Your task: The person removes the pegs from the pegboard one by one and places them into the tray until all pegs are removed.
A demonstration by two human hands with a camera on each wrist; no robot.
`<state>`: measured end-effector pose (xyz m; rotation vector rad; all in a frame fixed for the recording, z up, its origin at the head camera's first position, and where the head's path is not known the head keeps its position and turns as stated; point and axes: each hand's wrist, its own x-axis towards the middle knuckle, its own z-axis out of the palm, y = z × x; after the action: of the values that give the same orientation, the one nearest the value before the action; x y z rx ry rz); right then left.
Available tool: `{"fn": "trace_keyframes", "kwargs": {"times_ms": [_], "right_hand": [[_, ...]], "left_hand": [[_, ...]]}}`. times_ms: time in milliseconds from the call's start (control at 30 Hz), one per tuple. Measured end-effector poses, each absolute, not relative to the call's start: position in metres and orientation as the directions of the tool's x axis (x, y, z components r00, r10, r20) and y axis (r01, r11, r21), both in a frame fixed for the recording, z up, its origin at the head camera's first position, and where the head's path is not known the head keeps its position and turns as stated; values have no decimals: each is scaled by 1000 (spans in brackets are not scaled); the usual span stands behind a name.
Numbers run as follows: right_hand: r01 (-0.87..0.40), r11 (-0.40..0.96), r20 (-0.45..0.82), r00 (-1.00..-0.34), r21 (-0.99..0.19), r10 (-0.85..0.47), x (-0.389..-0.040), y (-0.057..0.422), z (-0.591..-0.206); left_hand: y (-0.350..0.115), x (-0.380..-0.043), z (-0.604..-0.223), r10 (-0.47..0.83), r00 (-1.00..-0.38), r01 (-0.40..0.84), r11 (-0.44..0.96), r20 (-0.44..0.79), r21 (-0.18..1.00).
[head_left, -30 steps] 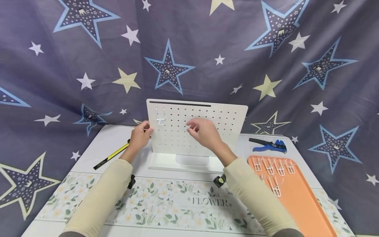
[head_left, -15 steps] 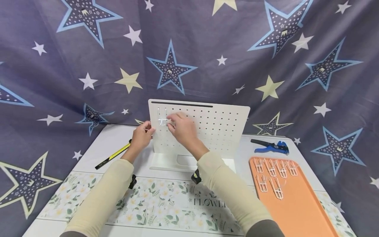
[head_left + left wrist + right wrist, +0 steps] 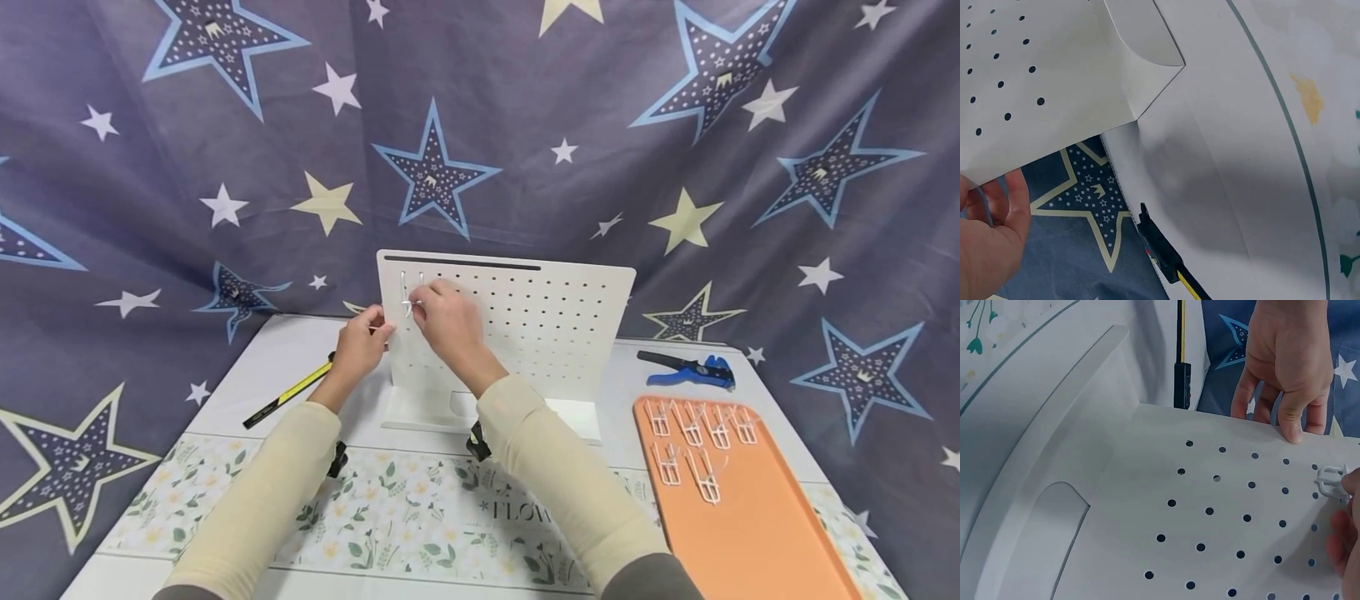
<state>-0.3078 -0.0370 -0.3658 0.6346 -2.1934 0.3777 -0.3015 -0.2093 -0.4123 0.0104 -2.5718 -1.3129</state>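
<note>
A white pegboard (image 3: 540,350) stands upright on its base at the middle of the table. My left hand (image 3: 360,343) grips its left edge; the right wrist view shows the thumb on the front face and the other fingers behind the edge. High on the board's left side hangs a white wire hook (image 3: 405,293). My right hand (image 3: 452,329) pinches this hook between thumb and forefinger and covers part of it. In the right wrist view, the hook's end (image 3: 1330,480) sticks out beside the fingertips (image 3: 1352,481).
An orange tray (image 3: 757,525) on the right carries several white wire hooks (image 3: 706,483). Behind it lies a blue and black plier-like tool (image 3: 690,372). A slim yellow and black tool (image 3: 288,395) lies left of the board. A star-patterned curtain (image 3: 555,200) hangs behind the table.
My right hand has moved left across the board from near its middle and now takes hold of the hook. My left hand stays on the board's left edge.
</note>
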Motion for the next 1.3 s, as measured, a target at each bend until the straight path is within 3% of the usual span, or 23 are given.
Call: {"fn": "trace_keyframes", "kwargs": {"times_ms": [233,600,933,1133,1300], "right_hand": [[-546,836,776,-549,-52,-311,-308,-39,-367],[-596,803,829,-446,7,-339,-308,-40,-368],[-613,790,849,-410,13,-332,-303,-39,-367],[-642,766,842,-410,6,-350,-295,-32,-365],[-652,757,819,-452,-35,-352,-288,-21,-365]], "left_hand": [[-208,-300,-413,-117,-968,111,598,223,794],[-209,-299,-413,-123,-964,116,600,235,791],[-210,-300,-414,-123,-962,125,601,245,789],[-210,-300,-414,-117,-960,135,605,255,785],[-209,-300,-413,-119,-962,126,603,245,788]]}}
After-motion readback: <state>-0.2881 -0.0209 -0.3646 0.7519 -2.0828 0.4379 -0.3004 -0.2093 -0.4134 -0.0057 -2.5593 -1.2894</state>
